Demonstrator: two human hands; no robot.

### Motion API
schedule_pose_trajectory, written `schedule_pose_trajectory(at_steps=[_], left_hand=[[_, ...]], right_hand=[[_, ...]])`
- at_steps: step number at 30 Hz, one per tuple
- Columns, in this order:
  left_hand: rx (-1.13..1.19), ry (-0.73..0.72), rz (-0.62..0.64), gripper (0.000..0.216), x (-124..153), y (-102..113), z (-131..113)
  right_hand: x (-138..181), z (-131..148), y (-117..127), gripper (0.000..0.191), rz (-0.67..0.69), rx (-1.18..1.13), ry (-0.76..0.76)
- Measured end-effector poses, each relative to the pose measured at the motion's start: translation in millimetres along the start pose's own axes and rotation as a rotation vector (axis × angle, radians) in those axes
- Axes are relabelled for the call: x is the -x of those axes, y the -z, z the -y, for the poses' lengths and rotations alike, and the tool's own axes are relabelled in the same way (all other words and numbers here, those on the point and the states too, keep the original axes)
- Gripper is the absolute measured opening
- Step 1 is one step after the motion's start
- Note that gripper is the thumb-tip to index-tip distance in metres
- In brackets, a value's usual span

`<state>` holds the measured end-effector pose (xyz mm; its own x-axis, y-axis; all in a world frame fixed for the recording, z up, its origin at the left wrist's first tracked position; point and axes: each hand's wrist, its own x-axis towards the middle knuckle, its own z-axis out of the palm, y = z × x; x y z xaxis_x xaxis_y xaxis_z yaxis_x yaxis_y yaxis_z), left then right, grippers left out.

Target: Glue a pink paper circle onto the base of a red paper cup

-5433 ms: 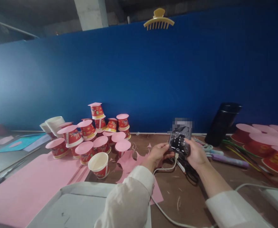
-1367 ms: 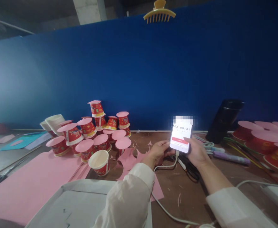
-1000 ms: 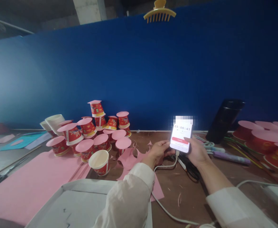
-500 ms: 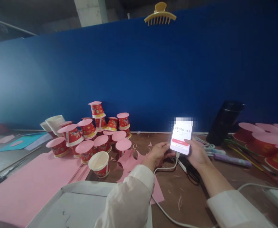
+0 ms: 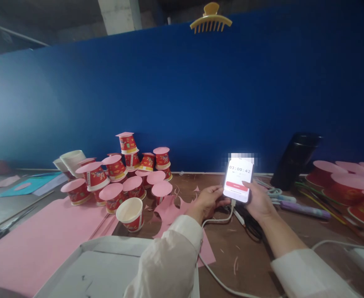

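Note:
Upright over the table, a phone (image 5: 237, 178) with a lit white screen reads 03:00:42 above a red button. My right hand (image 5: 260, 200) grips its right side, the thumb resting on the screen near that button. At the lower left edge my left hand (image 5: 209, 200) holds the phone with closed fingers. A white charging cable (image 5: 219, 220) is plugged into its bottom end and runs down toward me. To the left of my hands lie cut pink paper scraps (image 5: 167, 209), and a red paper cup (image 5: 131, 214) stands with its mouth up.
Several upturned red paper cups (image 5: 96, 176) topped with pink paper discs stand stacked at left, with more at far right. Pink sheets (image 5: 51, 242) and a white tray (image 5: 85, 248) lie in front. A black bottle (image 5: 296, 161) leans by the blue partition (image 5: 182, 91).
The view has shifted very slightly. Both hands keep the phone in the same place, and the displayed time reads the same.

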<state>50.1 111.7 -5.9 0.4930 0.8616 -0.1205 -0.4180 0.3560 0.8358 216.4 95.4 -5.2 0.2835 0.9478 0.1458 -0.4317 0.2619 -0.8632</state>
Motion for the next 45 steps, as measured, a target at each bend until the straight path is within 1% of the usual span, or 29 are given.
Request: schedule_pose_trajectory(at_steps=[8, 18, 22, 28, 33, 38, 41, 45], left_hand=[[-0.022, -0.009, 0.027, 0.024, -2.3, 2.4, 2.0], [-0.021, -0.01, 0.015, 0.025, -3.2, 2.1, 1.7], [-0.015, -0.001, 0.013, 0.022, -2.7, 2.3, 0.9], [0.012, 0.005, -0.001, 0.018, -2.7, 1.9, 0.3], [0.002, 0.01, 0.012, 0.024, -2.8, 1.5, -0.2], [0.002, 0.009, 0.009, 0.025, -2.4, 0.6, -0.7], [0.003, 0.015, 0.006, 0.023, -2.4, 0.2, -0.8], [-0.002, 0.017, 0.0, 0.026, -2.4, 0.4, -0.9]], right_hand=[[0.4, -0.6, -2.0, 0.047, -0.008, -0.014, -0.005], [0.1, 0.2, -1.3, 0.054, 0.007, -0.01, 0.009], [0.8, 0.6, -3.0, 0.051, 0.0, -0.021, 0.01], [0.1, -0.3, -2.5, 0.043, -0.006, -0.033, 0.017], [0.0, 0.0, -1.6, 0.047, 0.005, -0.05, 0.018], [1.4, 1.6, -3.1, 0.054, 0.003, -0.102, -0.002], [2.0, 2.0, -4.0, 0.052, -0.01, -0.116, -0.007], [1.3, 0.5, -3.7, 0.051, -0.008, -0.117, 0.001]])
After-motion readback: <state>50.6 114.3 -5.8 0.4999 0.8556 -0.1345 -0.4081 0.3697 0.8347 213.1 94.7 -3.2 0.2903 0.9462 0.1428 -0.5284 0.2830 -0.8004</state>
